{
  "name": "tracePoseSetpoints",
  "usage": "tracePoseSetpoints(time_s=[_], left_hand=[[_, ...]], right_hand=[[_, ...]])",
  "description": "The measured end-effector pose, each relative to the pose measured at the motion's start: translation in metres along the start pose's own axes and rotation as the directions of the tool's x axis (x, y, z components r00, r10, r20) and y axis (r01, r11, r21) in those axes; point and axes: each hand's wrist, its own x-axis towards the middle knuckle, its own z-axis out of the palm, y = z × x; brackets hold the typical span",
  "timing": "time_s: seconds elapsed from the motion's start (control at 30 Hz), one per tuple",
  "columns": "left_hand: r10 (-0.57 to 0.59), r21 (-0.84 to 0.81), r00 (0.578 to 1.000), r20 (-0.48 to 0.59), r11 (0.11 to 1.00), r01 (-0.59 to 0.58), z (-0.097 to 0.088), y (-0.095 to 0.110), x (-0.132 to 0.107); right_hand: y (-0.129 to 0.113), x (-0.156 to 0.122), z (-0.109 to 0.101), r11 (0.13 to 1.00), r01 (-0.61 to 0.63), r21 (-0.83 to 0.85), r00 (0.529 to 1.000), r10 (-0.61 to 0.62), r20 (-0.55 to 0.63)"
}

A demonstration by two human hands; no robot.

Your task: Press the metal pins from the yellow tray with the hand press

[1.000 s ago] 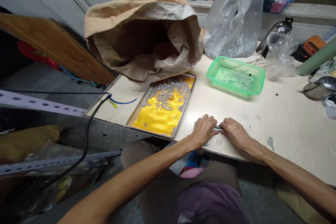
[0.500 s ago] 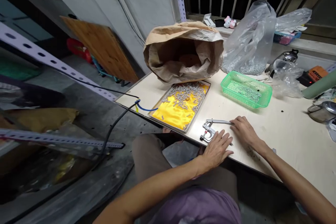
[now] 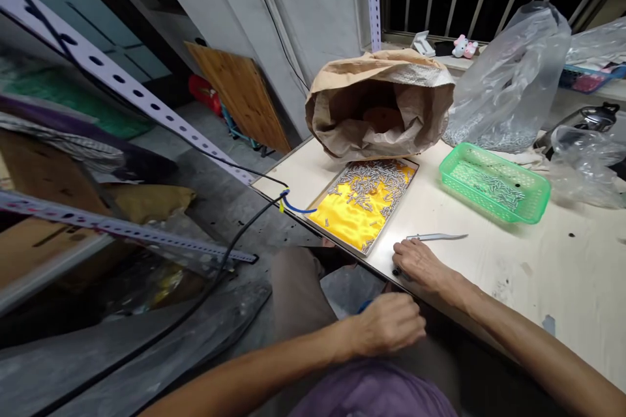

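Observation:
My right hand point(image 3: 423, 266) is at the table's front edge, its fingers curled over the head of a pair of grey metal pliers point(image 3: 437, 236). One long handle of the pliers sticks out to the right; most of the rest is covered by the hand. Below the edge, over my lap, my left hand point(image 3: 392, 324) is closed with the knuckles up. A bit of something blue point(image 3: 363, 306) shows beside it; what the fingers hold, if anything, is hidden. Left of the pliers lies a shallow tray point(image 3: 374, 249) lined with yellow cloth, with many small silver metal pieces on it.
A large open paper sack point(image 3: 332, 111) stands behind the tray. Farther right are a green plastic basket point(image 3: 538, 205) with small metal pieces and a clear plastic bag point(image 3: 513, 78). A black cable point(image 3: 235, 234) runs to the table's left corner, beside a perforated metal bar point(image 3: 147, 101).
My right hand has moved from the handle's end leftward onto the pliers' head. My left hand has left the pliers, dropped towards my lap and closed. The view has shifted left.

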Motion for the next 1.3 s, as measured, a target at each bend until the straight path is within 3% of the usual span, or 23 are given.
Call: tracePoseSetpoints(time_s=[0.03, 0.07, 0.17, 0.23, 0.27, 0.3, 0.37, 0.4, 0.43, 0.53, 0.6, 0.7, 0.77, 0.87, 0.93, 1.0, 1.13, 1.3], left_hand=[[-0.018, 0.042, 0.999, -0.051, 0.999, 0.020, -0.012, -0.010, -0.006], [-0.097, 0.087, 0.986, -0.136, 0.990, 0.110, -0.024, -0.022, -0.010], [-0.329, 0.114, 0.869, -0.369, 0.912, 0.394, -0.052, -0.064, -0.008], [-0.378, 0.120, 0.840, -0.390, 0.883, 0.453, -0.058, -0.089, 0.003], [-0.390, 0.132, 0.844, -0.368, 0.877, 0.462, -0.057, -0.100, 0.010], [-0.392, 0.145, 0.856, -0.337, 0.877, 0.459, -0.055, -0.107, 0.016], [-0.381, 0.180, 0.884, -0.272, 0.882, 0.435, -0.051, -0.115, 0.025], [-0.373, 0.200, 0.895, -0.244, 0.884, 0.422, -0.051, -0.116, 0.027], [-0.368, 0.220, 0.904, -0.220, 0.884, 0.413, -0.051, -0.115, 0.028], [-0.393, 0.255, 0.902, -0.178, 0.867, 0.428, -0.057, -0.110, 0.031], [-0.435, 0.204, 0.879, -0.196, 0.858, 0.471, -0.063, -0.105, 0.033], [-0.530, -0.104, 0.818, -0.225, 0.848, 0.520, -0.070, -0.092, 0.041], [-0.632, -0.419, 0.768, -0.100, 0.727, 0.544, -0.071, -0.077, 0.047], [-0.687, -0.682, 0.694, 0.215, 0.403, 0.610, -0.063, -0.052, 0.056], [-0.698, -0.690, 0.653, 0.295, 0.317, 0.651, -0.054, -0.040, 0.060], [-0.730, -0.661, 0.627, 0.273, 0.331, 0.673, -0.045, -0.035, 0.061], [-0.755, -0.621, 0.617, 0.224, 0.377, 0.687, -0.035, -0.034, 0.058], [-0.795, -0.562, 0.545, 0.266, 0.332, 0.758, -0.032, -0.030, 0.054]], right_hand=[[0.001, 0.003, 0.003, 1.000, -0.005, 0.014, 1.000, 0.005, -0.007], [0.002, 0.005, 0.005, 1.000, -0.021, 0.022, 1.000, 0.022, -0.021], [0.006, 0.004, -0.005, 0.993, -0.118, 0.007, 0.988, 0.119, -0.094], [0.015, -0.005, -0.025, 0.970, -0.242, 0.008, 0.949, 0.239, -0.205], [0.023, -0.011, -0.038, 0.943, -0.333, 0.029, 0.893, 0.325, -0.311], [0.034, -0.019, -0.052, 0.900, -0.431, 0.068, 0.801, 0.415, -0.432], [0.062, -0.039, -0.080, 0.785, -0.591, 0.187, 0.525, 0.550, -0.649], [0.076, -0.048, -0.091, 0.748, -0.631, 0.204, 0.470, 0.578, -0.667], [0.090, -0.057, -0.098, 0.728, -0.651, 0.213, 0.453, 0.598, -0.661], [0.106, -0.073, -0.093, 0.680, -0.710, 0.181, 0.496, 0.666, -0.556], [0.090, -0.078, -0.071, 0.726, -0.666, 0.172, 0.582, 0.650, -0.488], [0.045, -0.083, -0.027, 0.840, -0.508, 0.194, 0.778, 0.543, -0.315], [0.017, -0.085, -0.001, 0.867, -0.455, 0.206, 0.856, 0.489, -0.170], [-0.002, -0.085, 0.023, 0.840, -0.505, 0.199, 0.847, 0.526, -0.075], [-0.003, -0.085, 0.029, 0.822, -0.533, 0.202, 0.828, 0.555, -0.073], [0.001, -0.086, 0.030, 0.821, -0.533, 0.203, 0.826, 0.557, -0.082], [0.003, -0.088, 0.029, 0.826, -0.534, 0.182, 0.824, 0.556, -0.104], [-0.001, -0.088, 0.029, 0.830, -0.533, 0.164, 0.824, 0.553, -0.120]])
